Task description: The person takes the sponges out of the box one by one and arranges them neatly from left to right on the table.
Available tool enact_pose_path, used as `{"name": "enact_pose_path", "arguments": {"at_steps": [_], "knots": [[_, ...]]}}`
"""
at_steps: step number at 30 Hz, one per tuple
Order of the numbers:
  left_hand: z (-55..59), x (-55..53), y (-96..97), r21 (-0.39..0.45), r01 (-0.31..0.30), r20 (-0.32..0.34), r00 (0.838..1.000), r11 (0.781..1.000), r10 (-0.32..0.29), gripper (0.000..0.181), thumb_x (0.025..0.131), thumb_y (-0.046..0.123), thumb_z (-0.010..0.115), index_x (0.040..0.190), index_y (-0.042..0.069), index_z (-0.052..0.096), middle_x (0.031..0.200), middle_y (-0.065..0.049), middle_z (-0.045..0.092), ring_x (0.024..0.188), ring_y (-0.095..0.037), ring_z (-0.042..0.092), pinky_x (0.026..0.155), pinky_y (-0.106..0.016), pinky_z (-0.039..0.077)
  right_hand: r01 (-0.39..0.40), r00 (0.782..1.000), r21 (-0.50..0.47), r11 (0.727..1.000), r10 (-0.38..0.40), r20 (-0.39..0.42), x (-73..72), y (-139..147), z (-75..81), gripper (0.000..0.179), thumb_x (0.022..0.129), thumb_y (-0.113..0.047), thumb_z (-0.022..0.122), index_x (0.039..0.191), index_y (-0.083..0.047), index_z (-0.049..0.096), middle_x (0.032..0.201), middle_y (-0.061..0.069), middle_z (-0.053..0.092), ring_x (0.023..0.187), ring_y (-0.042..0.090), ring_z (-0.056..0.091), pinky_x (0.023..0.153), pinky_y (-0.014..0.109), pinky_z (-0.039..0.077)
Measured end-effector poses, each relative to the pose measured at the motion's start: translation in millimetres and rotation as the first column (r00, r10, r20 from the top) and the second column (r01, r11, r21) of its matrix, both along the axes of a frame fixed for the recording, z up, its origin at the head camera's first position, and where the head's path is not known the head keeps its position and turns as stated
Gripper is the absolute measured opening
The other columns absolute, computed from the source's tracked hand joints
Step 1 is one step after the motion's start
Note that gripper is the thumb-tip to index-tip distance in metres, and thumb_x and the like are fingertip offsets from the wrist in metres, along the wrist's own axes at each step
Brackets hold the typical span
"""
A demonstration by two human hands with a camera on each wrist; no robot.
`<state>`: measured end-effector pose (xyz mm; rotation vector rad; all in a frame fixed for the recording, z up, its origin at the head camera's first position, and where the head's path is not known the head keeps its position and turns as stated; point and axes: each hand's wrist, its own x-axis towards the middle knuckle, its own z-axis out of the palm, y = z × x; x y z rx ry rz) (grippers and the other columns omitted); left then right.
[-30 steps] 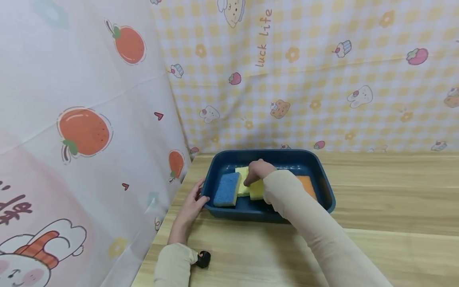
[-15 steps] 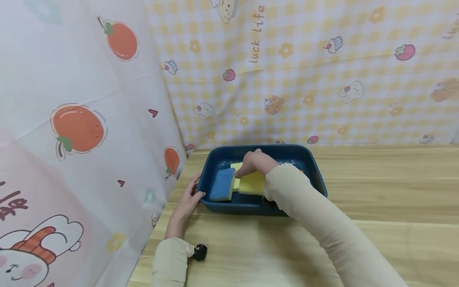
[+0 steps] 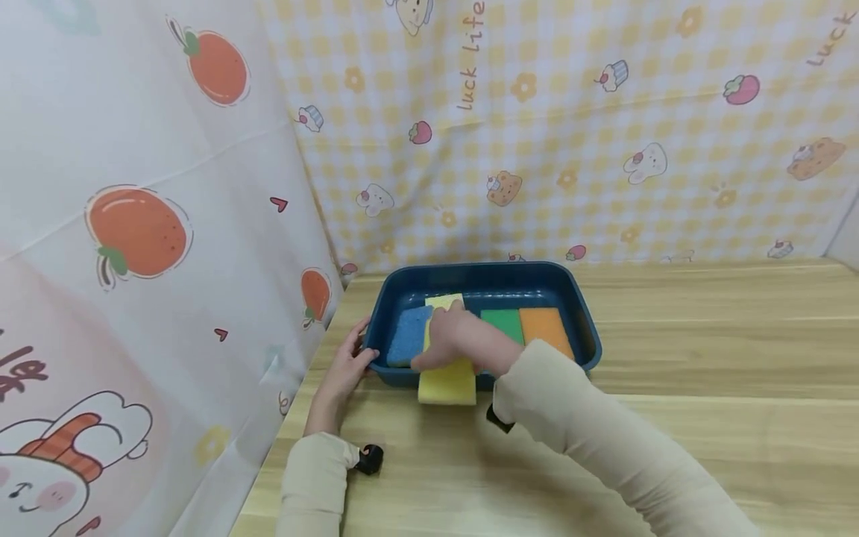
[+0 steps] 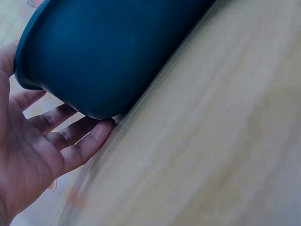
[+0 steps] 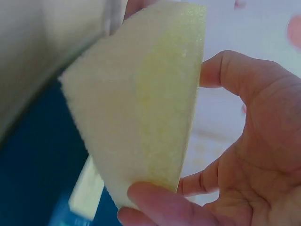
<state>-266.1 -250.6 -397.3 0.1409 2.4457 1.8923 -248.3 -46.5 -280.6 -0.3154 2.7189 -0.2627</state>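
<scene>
My right hand (image 3: 459, 335) pinches a yellow sponge (image 3: 448, 386) between thumb and fingers. It overlaps the front rim of the dark blue tray (image 3: 496, 279). In the right wrist view the same sponge (image 5: 141, 103) shows a pale face, with the thumb and fingertips at opposite ends. At the tray's left end my left hand (image 3: 341, 371) holds on, thumb over the rim and fingers along the outer wall. Inside lie a blue sponge (image 3: 408, 339), a light yellow sponge (image 3: 444, 300) partly hidden by the right hand, a green sponge (image 3: 503, 322) and an orange sponge (image 3: 545, 327).
The tray stands on a light wooden table (image 3: 698, 335), close to a checked cloth (image 3: 537, 164) at the back. A second printed cloth (image 3: 241, 171) hangs along the left side. Small black devices, one of them a wrist mount (image 3: 370, 459), sit at both sleeve cuffs.
My right hand has lifted the yellow sponge and drawn it toward the front left, over the tray's near rim. The green and orange sponges have come into view. My left hand keeps its hold.
</scene>
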Motion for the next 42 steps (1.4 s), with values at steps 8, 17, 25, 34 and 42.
{"name": "enact_pose_path", "arguments": {"at_steps": [8,17,25,34,42], "knots": [[3.6,1.1,1.0,-0.02,-0.005,0.019,1.0,1.0,0.005,0.064,0.084,0.005,0.046,0.143,0.02,0.024,0.133,-0.021,0.038,0.11,-0.032,0.043,0.074,-0.033,0.048,-0.182,0.978,0.078,0.98,0.189,-0.09,43.4,-22,-10.3,0.084,0.072,-0.063,0.057,0.127,-0.001,0.042,0.123,0.016,0.041,0.087,0.021,0.048,0.056,0.027,0.047],[-1.5,-2.5,-1.0,-0.001,0.003,-0.011,1.0,1.0,-0.003,0.065,0.084,0.002,0.045,0.143,0.016,0.023,0.132,-0.024,0.038,0.107,-0.032,0.043,0.069,-0.027,0.048,-0.18,0.98,0.022,0.983,0.181,-0.087,78.0,-28,-41.4,0.08,0.068,-0.061,0.062,0.118,0.001,0.048,0.099,0.015,0.045,0.068,0.02,0.048,0.055,0.026,0.045],[-1.1,-0.8,-0.2,0.007,0.003,-0.009,1.0,1.0,-0.003,0.064,0.085,0.002,0.046,0.143,0.017,0.024,0.132,-0.023,0.038,0.107,-0.032,0.043,0.07,-0.03,0.048,-0.154,0.982,0.053,0.987,0.158,-0.1,77.1,-33,-64.5,0.073,0.068,-0.062,0.06,0.108,0.0,0.056,0.094,0.012,0.048,0.081,0.02,0.042,0.06,0.025,0.044],[11.6,5.3,4.1,0.01,0.02,0.025,0.999,1.0,-0.02,0.064,0.086,0.001,0.046,0.144,0.013,0.021,0.134,-0.025,0.034,0.111,-0.035,0.041,0.074,-0.033,0.048,-0.125,0.986,0.063,0.99,0.131,-0.099,72.8,-36,-81.2,0.076,0.069,-0.06,0.061,0.112,0.002,0.054,0.097,0.014,0.047,0.079,0.02,0.043,0.058,0.025,0.045],[-1.4,-1.8,-1.2,-0.009,0.008,-0.009,1.0,1.0,-0.008,0.063,0.087,0.004,0.046,0.144,0.018,0.022,0.134,-0.022,0.036,0.111,-0.033,0.042,0.072,-0.03,0.049,-0.138,0.982,0.084,0.987,0.147,-0.121,73.6,-38,-82.1,0.076,0.069,-0.058,0.062,0.114,0.002,0.052,0.098,0.016,0.046,0.075,0.019,0.045,0.057,0.025,0.046]]}}
